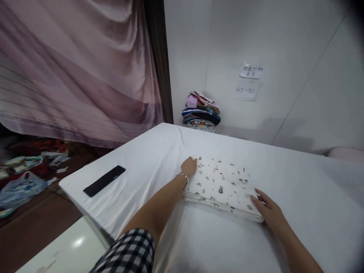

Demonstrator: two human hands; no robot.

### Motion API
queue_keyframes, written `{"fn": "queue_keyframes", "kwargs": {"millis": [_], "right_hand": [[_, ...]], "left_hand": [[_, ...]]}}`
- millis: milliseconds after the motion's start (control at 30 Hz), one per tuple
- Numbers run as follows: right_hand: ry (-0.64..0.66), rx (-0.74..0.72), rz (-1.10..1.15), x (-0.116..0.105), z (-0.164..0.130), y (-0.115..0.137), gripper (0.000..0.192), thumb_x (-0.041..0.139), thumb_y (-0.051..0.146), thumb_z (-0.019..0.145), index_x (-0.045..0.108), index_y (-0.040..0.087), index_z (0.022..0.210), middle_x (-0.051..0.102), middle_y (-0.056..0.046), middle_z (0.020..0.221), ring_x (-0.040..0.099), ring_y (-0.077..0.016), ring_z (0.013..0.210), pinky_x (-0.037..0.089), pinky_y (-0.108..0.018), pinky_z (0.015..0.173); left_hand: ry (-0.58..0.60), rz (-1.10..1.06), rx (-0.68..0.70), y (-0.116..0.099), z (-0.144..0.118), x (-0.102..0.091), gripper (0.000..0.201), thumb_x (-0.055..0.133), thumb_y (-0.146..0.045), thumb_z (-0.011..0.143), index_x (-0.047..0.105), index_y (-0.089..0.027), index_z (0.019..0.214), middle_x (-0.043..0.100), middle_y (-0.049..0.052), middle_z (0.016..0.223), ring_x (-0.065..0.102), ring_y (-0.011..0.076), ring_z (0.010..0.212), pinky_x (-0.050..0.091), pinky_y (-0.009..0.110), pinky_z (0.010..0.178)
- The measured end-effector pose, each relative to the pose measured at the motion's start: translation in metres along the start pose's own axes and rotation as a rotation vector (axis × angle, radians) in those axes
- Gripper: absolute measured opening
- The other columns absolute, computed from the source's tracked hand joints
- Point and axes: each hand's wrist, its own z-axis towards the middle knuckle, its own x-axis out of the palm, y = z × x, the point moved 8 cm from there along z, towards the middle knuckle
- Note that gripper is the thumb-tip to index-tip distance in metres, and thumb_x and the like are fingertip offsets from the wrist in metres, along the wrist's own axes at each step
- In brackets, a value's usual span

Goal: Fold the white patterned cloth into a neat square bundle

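A folded white cloth with small grey and beige printed motifs lies in several flat layers on a white-covered table. At its far left corner, my left hand is closed on the edge, with the fingertips partly hidden. My right hand holds the right edge, its thumb over the top layer and the other fingers along the side. The layered fold of the cloth faces me.
A black flat object, like a phone, lies on the table's left. Stacked folded textiles stand beyond the far edge by a wall with paper notes. A pinkish curtain hangs at left, above a plastic bag on the floor.
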Motion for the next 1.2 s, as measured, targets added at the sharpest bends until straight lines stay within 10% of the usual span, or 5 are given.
{"fn": "queue_keyframes", "kwargs": {"millis": [200, 333, 500, 867, 1200], "right_hand": [[0.01, -0.054, -0.002, 0.004, 0.006, 0.003, 0.061, 0.056, 0.053, 0.072, 0.056, 0.018, 0.122, 0.064, -0.008, 0.105, 0.062, -0.0201, 0.082, 0.048, -0.029, 0.073], [0.029, -0.095, 0.008, 0.006, 0.004, 0.009, 0.057, 0.054, 0.05, 0.075, 0.055, 0.018, 0.122, 0.065, -0.007, 0.1, 0.062, -0.0187, 0.078, 0.048, -0.028, 0.07], [0.05, -0.11, -0.145, 0.002, 0.001, 0.014, 0.053, 0.053, 0.051, 0.076, 0.056, 0.022, 0.12, 0.066, -0.005, 0.098, 0.062, -0.019, 0.074, 0.049, -0.031, 0.069], [0.054, -0.569, -0.652, 0.056, 0.028, 0.116, 0.07, 0.033, 0.056, 0.087, 0.023, 0.015, 0.144, 0.013, -0.007, 0.152, 0.006, -0.0218, 0.139, 0.014, -0.04, 0.112], [0.123, -0.341, -0.887, 0.073, 0.105, 0.062, 0.077, 0.021, 0.064, 0.086, 0.017, 0.015, 0.145, 0.009, -0.006, 0.152, 0.004, -0.0234, 0.139, 0.011, -0.049, 0.11]], "left_hand": [[-0.049, 0.044, 0.111, -0.011, -0.006, -0.009, 0.041, 0.034, -0.044, 0.09, 0.051, -0.013, 0.111, 0.058, 0.016, 0.117, 0.054, 0.0263, 0.109, 0.042, 0.036, 0.086], [-0.258, 0.169, 0.486, -0.034, -0.04, -0.013, 0.049, 0.043, -0.044, 0.087, 0.043, -0.014, 0.127, 0.044, 0.015, 0.136, 0.037, 0.0276, 0.127, 0.03, 0.043, 0.103], [-0.152, 0.29, 0.866, -0.036, -0.088, 0.017, 0.05, 0.036, -0.048, 0.09, 0.045, -0.02, 0.13, 0.038, 0.01, 0.142, 0.029, 0.027, 0.133, 0.023, 0.048, 0.107], [-0.219, 0.313, 0.895, -0.034, -0.093, 0.017, 0.05, 0.033, -0.046, 0.091, 0.048, -0.017, 0.129, 0.042, 0.011, 0.139, 0.032, 0.0291, 0.131, 0.027, 0.051, 0.105], [-0.201, 0.303, 0.908, -0.031, -0.092, 0.022, 0.051, 0.03, -0.047, 0.092, 0.043, -0.02, 0.132, 0.038, 0.007, 0.142, 0.03, 0.0244, 0.133, 0.025, 0.048, 0.107]]}}
